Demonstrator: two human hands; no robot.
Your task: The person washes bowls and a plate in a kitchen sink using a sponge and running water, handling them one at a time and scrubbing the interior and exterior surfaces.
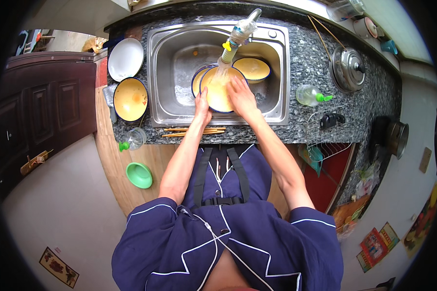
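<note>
Water runs from the wrapped faucet into a yellow enamel bowl with a dark blue rim over the stainless steel sink. My left hand grips that bowl at its left side. My right hand lies with its fingers inside the bowl on the right, apparently flat on its inner surface; whether it grips the wall is unclear. Partly hidden under the held bowl is another yellow bowl. A further yellow bowl sits in the sink at the back right.
Left of the sink are a white dish, a stained yellow bowl and a clear bottle. Chopsticks lie along the front edge. To the right are another bottle, a wire rack and a pot lid.
</note>
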